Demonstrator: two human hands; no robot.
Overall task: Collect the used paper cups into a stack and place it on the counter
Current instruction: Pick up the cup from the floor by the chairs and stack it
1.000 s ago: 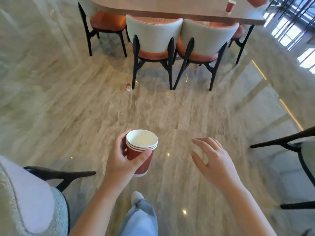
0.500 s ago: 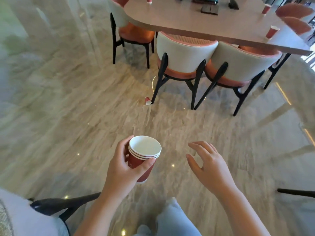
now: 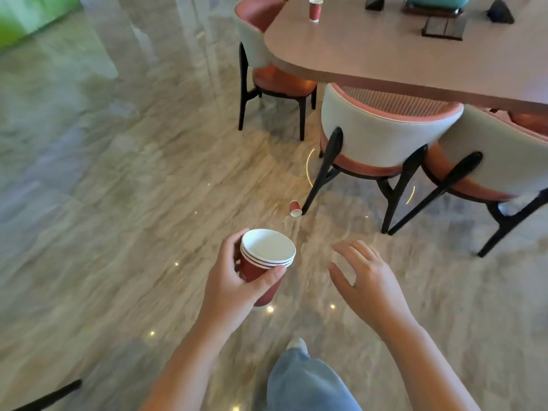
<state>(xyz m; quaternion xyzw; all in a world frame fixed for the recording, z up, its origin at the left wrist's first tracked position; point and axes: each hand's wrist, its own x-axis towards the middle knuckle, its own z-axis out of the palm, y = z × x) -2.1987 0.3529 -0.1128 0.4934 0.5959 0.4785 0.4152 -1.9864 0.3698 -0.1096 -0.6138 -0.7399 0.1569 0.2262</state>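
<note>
My left hand (image 3: 234, 286) grips a stack of three nested red paper cups (image 3: 265, 262) with white insides, held upright in front of me. My right hand (image 3: 367, 283) hovers beside it, empty, fingers spread and curled slightly. A single red cup (image 3: 295, 208) lies on its side on the marble floor next to a chair's front leg. Another red cup (image 3: 315, 9) stands upright on the wooden table (image 3: 370, 54) near its left end.
Three chairs with grey backs and orange seats (image 3: 385, 137) are tucked against the table's near side. Dark objects and a teal item (image 3: 443, 26) sit on the table. A black chair leg (image 3: 50, 396) shows at bottom left. My leg in jeans (image 3: 305, 381) steps forward.
The view has advanced toward the table and turned right; the floor cup and chairs appear nearer. Both hands keep the same pose, the left still holding the stack.
</note>
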